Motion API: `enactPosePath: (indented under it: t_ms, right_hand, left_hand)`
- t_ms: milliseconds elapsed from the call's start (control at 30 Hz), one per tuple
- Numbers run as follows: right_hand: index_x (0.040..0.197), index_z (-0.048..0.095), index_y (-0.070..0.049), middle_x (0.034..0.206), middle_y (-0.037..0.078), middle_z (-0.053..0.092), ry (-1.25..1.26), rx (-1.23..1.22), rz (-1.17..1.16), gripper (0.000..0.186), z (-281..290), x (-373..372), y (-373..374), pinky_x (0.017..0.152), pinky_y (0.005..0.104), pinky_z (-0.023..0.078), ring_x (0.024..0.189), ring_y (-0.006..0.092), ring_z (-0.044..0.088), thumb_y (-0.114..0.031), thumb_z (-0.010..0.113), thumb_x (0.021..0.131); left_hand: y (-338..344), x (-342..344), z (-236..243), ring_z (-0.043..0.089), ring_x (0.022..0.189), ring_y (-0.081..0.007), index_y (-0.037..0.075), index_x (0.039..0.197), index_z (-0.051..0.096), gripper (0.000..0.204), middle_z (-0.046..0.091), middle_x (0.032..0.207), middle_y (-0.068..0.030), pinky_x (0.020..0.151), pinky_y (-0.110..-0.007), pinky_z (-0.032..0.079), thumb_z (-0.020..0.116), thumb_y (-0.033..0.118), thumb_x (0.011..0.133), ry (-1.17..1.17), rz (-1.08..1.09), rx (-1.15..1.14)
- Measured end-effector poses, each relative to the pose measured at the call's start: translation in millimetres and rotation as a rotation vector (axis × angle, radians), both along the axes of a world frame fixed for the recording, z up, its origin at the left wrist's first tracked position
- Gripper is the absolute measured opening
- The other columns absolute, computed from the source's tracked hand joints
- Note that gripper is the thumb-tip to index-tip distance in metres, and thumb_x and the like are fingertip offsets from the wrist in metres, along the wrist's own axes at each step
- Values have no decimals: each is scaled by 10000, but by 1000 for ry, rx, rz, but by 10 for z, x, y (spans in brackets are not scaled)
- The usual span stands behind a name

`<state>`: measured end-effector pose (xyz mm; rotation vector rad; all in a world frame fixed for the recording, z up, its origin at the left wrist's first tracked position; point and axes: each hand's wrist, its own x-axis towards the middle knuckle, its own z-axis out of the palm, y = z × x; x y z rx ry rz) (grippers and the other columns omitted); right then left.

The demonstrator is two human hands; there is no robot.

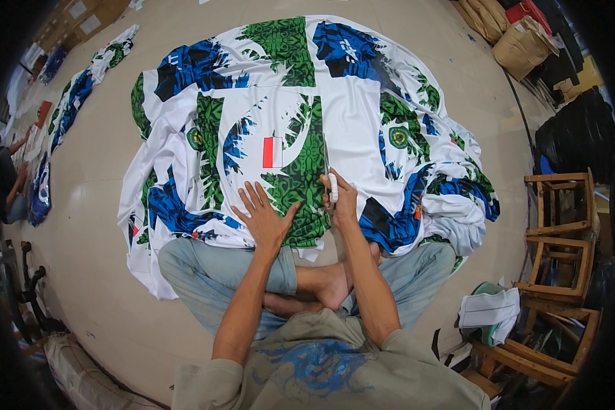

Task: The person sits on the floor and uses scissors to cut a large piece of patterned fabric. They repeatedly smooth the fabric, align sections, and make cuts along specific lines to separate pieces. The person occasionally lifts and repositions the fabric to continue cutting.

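A large sheet of printed fabric point(352, 123), white with green and blue patterns, lies spread and partly rumpled on the floor in front of my crossed legs. My left hand point(266, 220) rests flat on it with fingers spread, beside a green patterned strip. My right hand point(346, 201) is closed around the scissors point(333, 190), whose handle looks wrapped in white. Their thin blades point away from me along the right edge of the green strip, where a cut line seems to run. How far apart the blades are is too small to tell.
Wooden stools point(559, 225) stand at the right, with a black plastic bag point(577, 133) and brown paper sacks point(526, 48) beyond. Another strip of printed fabric point(75, 96) lies at the far left near another person's arm point(14, 184). Cardboard boxes point(82, 20) sit at the upper left.
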<state>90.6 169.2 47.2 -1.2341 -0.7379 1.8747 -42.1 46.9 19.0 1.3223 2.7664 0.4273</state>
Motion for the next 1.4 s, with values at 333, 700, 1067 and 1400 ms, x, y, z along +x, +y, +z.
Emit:
enactPosePath:
  t_ms: [333, 700, 1067, 1400]
  right_hand:
    - [1336, 557, -13, 939, 94, 718, -49, 21, 32, 465, -97, -14, 84, 424, 215, 400, 482, 81, 512, -23, 580, 871]
    - [1300, 596, -28, 838, 37, 692, -28, 29, 41, 494, -73, -103, 221, 405, 212, 378, 471, 77, 514, -122, 743, 838]
    - [1327, 563, -17, 952, 88, 726, -58, 46, 43, 401, -115, -181, 419, 413, 207, 411, 475, 86, 523, -99, 527, 936]
    - [1326, 566, -12, 945, 94, 714, -41, 35, 34, 423, -100, -207, 468, 414, 219, 398, 483, 95, 519, -76, 546, 908]
  left_hand:
    - [-7, -6, -2, 8, 1484, -401, -53, 1512, 179, 1138, 90, 1598, -244, 1115, -666, -26, 520, 765, 798, -11, -11, 1]
    - [4, -1, 11, 11, 1483, -404, -52, 1514, 174, 1130, 95, 1596, -245, 1113, -671, -24, 531, 750, 803, -21, -12, -4]
    - [13, -5, 23, 7, 1483, -405, -56, 1509, 191, 1126, 102, 1594, -248, 1114, -668, -29, 520, 758, 804, -28, -16, -7]
    - [13, -4, 20, 12, 1484, -401, -56, 1509, 193, 1122, 97, 1596, -244, 1117, -662, -35, 524, 752, 805, -12, -17, 3]
